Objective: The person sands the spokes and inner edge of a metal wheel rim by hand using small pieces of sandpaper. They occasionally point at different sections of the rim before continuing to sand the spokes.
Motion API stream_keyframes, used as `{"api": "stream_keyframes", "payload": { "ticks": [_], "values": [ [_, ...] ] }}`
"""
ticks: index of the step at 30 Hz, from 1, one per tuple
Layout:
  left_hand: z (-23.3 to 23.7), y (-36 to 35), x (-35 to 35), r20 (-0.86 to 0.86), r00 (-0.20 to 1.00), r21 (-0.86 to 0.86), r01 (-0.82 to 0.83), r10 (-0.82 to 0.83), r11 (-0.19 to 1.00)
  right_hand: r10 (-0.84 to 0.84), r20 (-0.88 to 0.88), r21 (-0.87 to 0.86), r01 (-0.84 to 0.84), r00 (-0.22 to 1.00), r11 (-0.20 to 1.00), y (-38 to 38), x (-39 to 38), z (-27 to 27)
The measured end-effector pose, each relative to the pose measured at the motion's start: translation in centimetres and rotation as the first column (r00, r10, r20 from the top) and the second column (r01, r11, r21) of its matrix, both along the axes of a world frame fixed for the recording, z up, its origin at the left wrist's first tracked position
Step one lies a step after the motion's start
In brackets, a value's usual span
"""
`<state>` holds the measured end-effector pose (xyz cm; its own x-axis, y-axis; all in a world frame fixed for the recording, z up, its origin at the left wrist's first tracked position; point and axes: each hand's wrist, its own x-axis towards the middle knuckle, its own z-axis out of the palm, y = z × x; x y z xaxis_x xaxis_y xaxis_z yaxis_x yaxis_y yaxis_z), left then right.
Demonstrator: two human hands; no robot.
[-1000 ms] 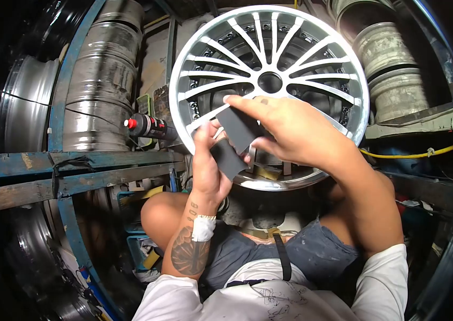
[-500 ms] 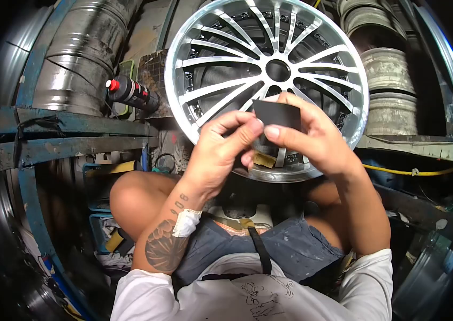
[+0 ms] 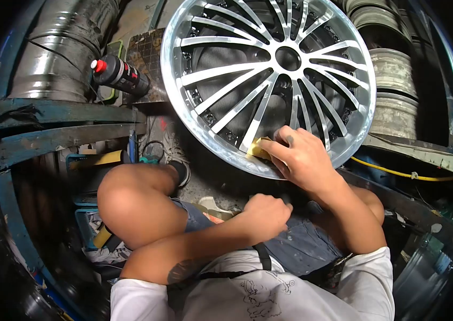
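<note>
A silver multi-spoke wheel rim [image 3: 365, 101] fills the upper middle, tilted, with dark parts behind its spokes. My right hand [image 3: 302, 160] is closed at the rim's near edge, its fingertips on a small yellow piece of sandpaper [image 3: 258, 149] that touches the lower end of a spoke. Below it, over my lap, my left hand [image 3: 269, 216] is curled into a fist. Whatever the left fingers hold, if anything, is hidden. The dark square sheet seen earlier does not show.
At the left, a dark bottle with a red cap [image 3: 121, 75] lies near a tiled board [image 3: 149, 61]. Blue frame bars [image 3: 66, 115] cross the left side. Stacked rims [image 3: 395, 112] stand at the right, above a yellow hose [image 3: 392, 171].
My hands have separated: the left dropped to my lap, the right moved down onto the yellow sandpaper. The dark sheet is out of sight. The view has shifted slightly.
</note>
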<state>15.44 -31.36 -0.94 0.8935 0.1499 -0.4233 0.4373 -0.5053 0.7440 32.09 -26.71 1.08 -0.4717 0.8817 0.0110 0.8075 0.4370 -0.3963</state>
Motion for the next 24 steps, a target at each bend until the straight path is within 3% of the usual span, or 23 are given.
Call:
{"api": "stream_keyframes", "payload": {
  "ticks": [1, 3, 4, 6, 7, 10, 14, 16, 18, 19, 22, 24],
  "values": [
    [-0.7, -0.6, 0.4, -0.038, 0.999, 0.125, 0.021, -0.016, 0.992, 0.015, -0.029, 0.003, -0.015, 0.999, 1.0, 0.1, -0.1, -0.3],
    [-1.2, -1.6, 1.3, -0.071, 0.997, 0.199, 0.038, -0.025, 0.979, 0.03, -0.092, 0.007, -0.029, 0.995, 1.0, 0.5, -0.6, -0.7],
    [-1.0, -1.9, 1.6, -0.088, 0.996, 0.236, 0.052, -0.032, 0.97, -0.02, -0.135, -0.072, 0.011, 0.991, 0.997, 0.7, -0.6, -0.7],
    [-0.2, -2.3, 2.6, -0.07, 0.996, 0.21, 0.076, -0.062, 0.975, -0.136, -0.209, -0.221, 0.088, 0.968, 0.971, 1.5, -0.6, -0.2],
    [0.3, -2.3, 3.0, -0.062, 0.995, 0.2, 0.087, -0.076, 0.976, -0.121, -0.282, -0.259, 0.046, 0.952, 0.965, 2.1, -0.1, -0.1],
    [1.5, -1.8, 3.7, -0.025, 0.993, 0.15, 0.122, -0.119, 0.981, -0.154, -0.268, -0.23, 0.092, 0.951, 0.969, 2.2, -0.6, -0.2],
    [1.9, -1.3, 3.9, -0.044, 0.995, 0.178, 0.098, -0.091, 0.979, -0.218, -0.101, -0.326, 0.174, 0.971, 0.929, 1.9, -0.5, -0.3],
    [2.1, -1.2, 4.0, -0.054, 0.997, 0.184, 0.064, -0.055, 0.981, -0.207, -0.222, -0.213, 0.16, 0.953, 0.964, 2.3, 0.6, 0.6],
    [2.5, -1.1, 4.0, -0.025, 0.998, 0.178, 0.053, -0.049, 0.983, -0.311, -0.178, -0.128, 0.292, 0.934, 0.948, 3.1, 0.8, 1.6],
    [2.7, -1.2, 4.1, -0.012, 0.999, 0.175, 0.046, -0.045, 0.983, -0.362, -0.077, -0.114, 0.352, 0.929, 0.929, 3.5, 0.8, 1.4],
    [3.1, -1.6, 4.5, 0.002, 0.996, 0.162, 0.091, -0.093, 0.983, -0.426, 0.067, -0.066, 0.43, 0.902, 0.9, 4.2, -1.5, 0.5],
    [3.3, -2.0, 5.1, 0.006, 0.995, 0.111, 0.099, -0.101, 0.989, -0.375, 0.035, 0.072, 0.372, 0.926, 0.925, 4.7, -1.4, 0.5]
  ]
}}
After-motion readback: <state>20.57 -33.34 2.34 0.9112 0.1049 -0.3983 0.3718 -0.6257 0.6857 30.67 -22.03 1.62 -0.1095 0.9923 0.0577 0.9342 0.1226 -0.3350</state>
